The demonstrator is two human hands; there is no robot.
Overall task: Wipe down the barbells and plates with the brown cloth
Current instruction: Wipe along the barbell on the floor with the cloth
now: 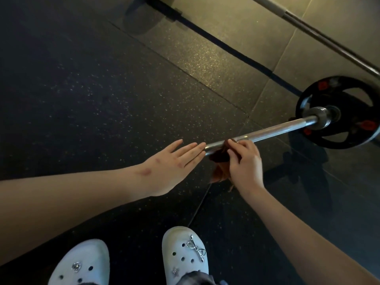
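Right hand (244, 161) gripping cloth (221, 156), bar (267, 132) pointing up-right

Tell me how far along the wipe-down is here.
Done: nothing the frame can confirm. In hand: the right hand grips the brown cloth around the shaft of the near barbell, close to its free end; the left hand, fingers straight, is at the bar's tip. Left: the black plate and the second barbell, with no cloth on them.
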